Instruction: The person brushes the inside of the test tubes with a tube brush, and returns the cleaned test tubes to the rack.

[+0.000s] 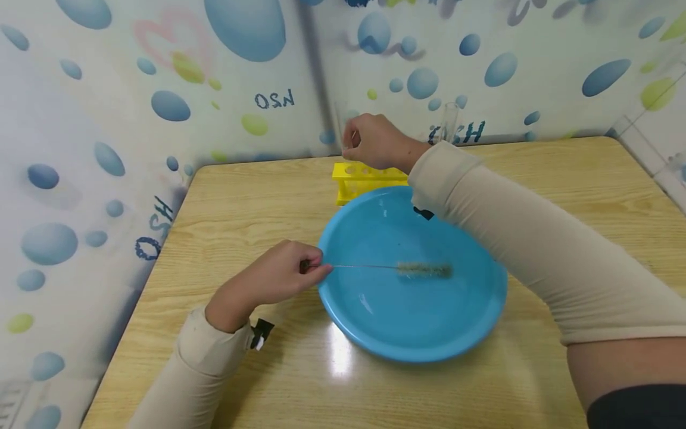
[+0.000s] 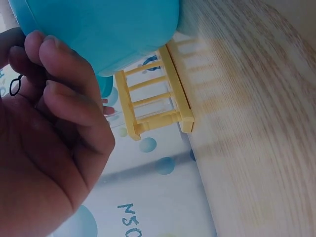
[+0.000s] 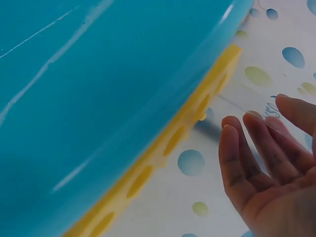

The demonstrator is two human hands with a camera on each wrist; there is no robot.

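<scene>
My left hand [image 1: 278, 271] pinches the thin wire handle of a test tube brush [image 1: 423, 270] at the left rim of a blue basin [image 1: 375, 328]. The bristle end lies out over the basin. In the left wrist view, the wire's loop [image 2: 16, 86] shows by the curled fingers. Behind the basin, my right hand [image 1: 377, 140] holds a clear test tube [image 1: 339, 122] at the left end of a yellow test tube rack [image 1: 345, 173]. In the right wrist view the fingers surround the faint tube; whether its lower end sits in the rack is unclear.
Another clear tube [image 1: 450, 119] stands upright behind the right forearm. The basin hides part of the rack. A wooden table [image 1: 257, 202] backs onto a wall [image 1: 257, 131] with blue and green spots.
</scene>
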